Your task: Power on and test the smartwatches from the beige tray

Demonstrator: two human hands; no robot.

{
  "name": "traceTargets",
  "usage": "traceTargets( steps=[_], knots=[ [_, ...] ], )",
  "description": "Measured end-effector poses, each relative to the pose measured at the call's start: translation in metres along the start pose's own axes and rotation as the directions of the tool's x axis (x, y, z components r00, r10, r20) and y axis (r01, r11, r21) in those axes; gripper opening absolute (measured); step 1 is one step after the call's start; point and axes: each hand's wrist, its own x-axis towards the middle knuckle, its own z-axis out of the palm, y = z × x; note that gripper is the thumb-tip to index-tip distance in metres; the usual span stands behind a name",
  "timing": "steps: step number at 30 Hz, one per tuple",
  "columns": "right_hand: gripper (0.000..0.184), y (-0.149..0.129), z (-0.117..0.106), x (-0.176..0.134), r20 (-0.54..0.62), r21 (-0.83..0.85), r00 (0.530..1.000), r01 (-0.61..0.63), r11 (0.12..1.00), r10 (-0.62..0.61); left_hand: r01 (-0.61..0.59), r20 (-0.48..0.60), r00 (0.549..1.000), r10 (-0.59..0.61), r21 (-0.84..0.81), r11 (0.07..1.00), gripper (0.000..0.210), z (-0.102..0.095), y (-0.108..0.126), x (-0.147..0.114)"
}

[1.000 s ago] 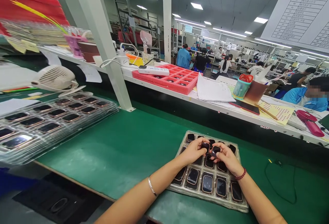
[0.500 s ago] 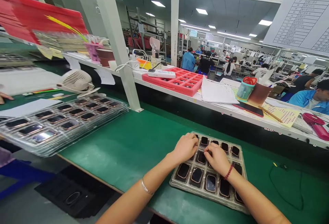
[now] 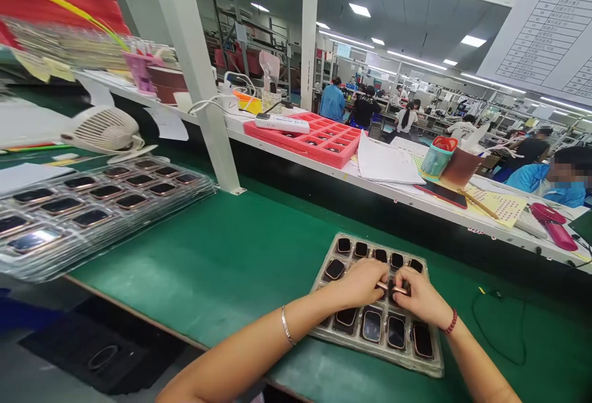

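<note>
A clear plastic tray [image 3: 370,357] on the green bench holds rows of smartwatch faces with black screens and rose-gold rims. My left hand [image 3: 363,281] is over the tray's middle, fingers closed on a smartwatch face [image 3: 382,286] tilted on edge. Close by on the right, my right hand [image 3: 419,295] pinches another smartwatch face [image 3: 399,290], also tipped so its rim shows. My fingers partly cover both pieces and the pockets under them. In the front row, a smartwatch face [image 3: 371,325] lies flat in its pocket.
Stacked clear trays [image 3: 139,221] of smartwatch faces stand at the left beside a beige fan [image 3: 99,130]. A white post [image 3: 198,82] rises from the bench. The shelf behind carries a red foam tray [image 3: 319,150], papers and cups. A thin cable [image 3: 497,353] lies right.
Both hands have moved from the back-left pockets toward the tray's middle right. Each now has a tilted smartwatch face in its fingers. The view has shifted slightly.
</note>
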Motion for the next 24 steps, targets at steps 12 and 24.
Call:
traceTargets(
  steps=[12,24],
  knots=[
    [0.049,0.022,0.019,0.024,0.006,0.93,0.984,-0.07,0.36,0.177,0.14,-0.051,0.924,-0.38,-0.877,0.459,0.03,0.006,-0.036,0.015],
    [0.039,0.023,0.014,0.021,0.007,0.94,0.989,-0.056,0.337,0.147,0.196,0.159,0.97,-0.185,-0.96,0.202,0.058,0.001,-0.034,0.01]
  ],
)
